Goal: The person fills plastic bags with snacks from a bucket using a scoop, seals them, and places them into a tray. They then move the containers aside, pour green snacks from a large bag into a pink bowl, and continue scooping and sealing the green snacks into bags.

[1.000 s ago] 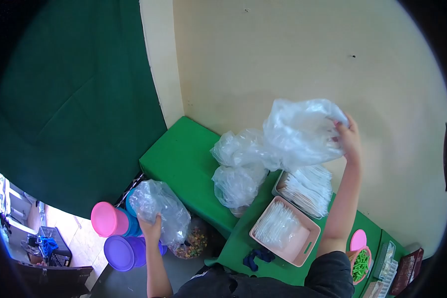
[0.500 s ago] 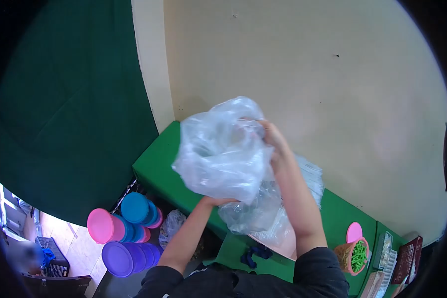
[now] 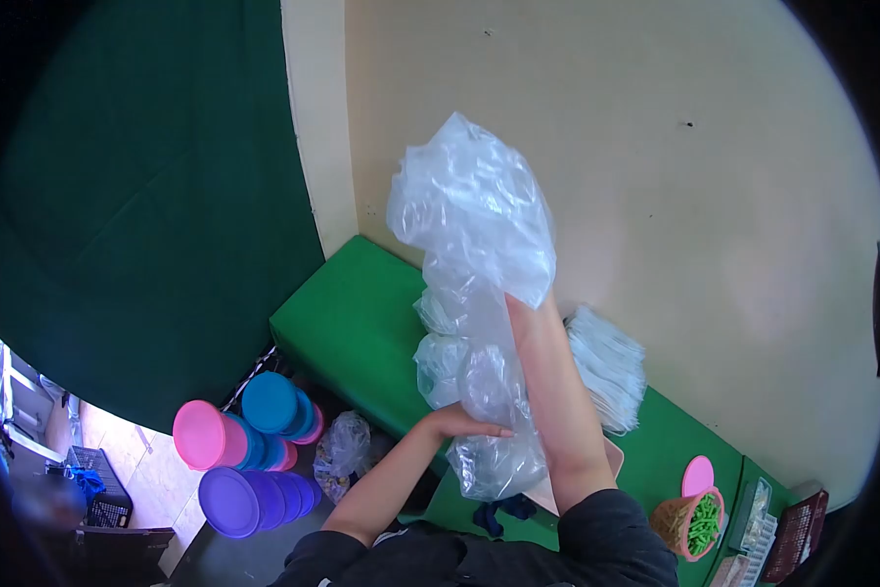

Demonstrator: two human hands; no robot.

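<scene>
A large clear plastic bag (image 3: pixel 474 196), crumpled and puffed out, is raised in front of me, its long body hanging down towards my lap. My right arm reaches up to it, and the plastic covers my right hand, so its fingers are hidden; the bag hangs from there. Lower down, my left hand (image 3: pixel 467 423) grips the bunched clear plastic (image 3: pixel 494 391) with the thumb lying across it. More rounded folds of plastic bulge out beside and below this hand. A pale pink tray (image 3: pixel 613 458) shows partly behind my right forearm.
On the green table (image 3: pixel 347 303) lie a stack of white sheet-like pieces (image 3: pixel 606 367), a basket of green pieces (image 3: pixel 699 523) and a pink lid (image 3: pixel 697 476). Stacked purple tubs (image 3: pixel 232 502), blue tubs (image 3: pixel 273 401) and a filled plastic bag (image 3: pixel 344 445) stand at left. A maroon crate (image 3: pixel 795 538) is far right.
My right hand has lifted the upper part of the bag, stretching it into a long shape. My left hand has moved right and down along the plastic. The white stack is now more exposed.
</scene>
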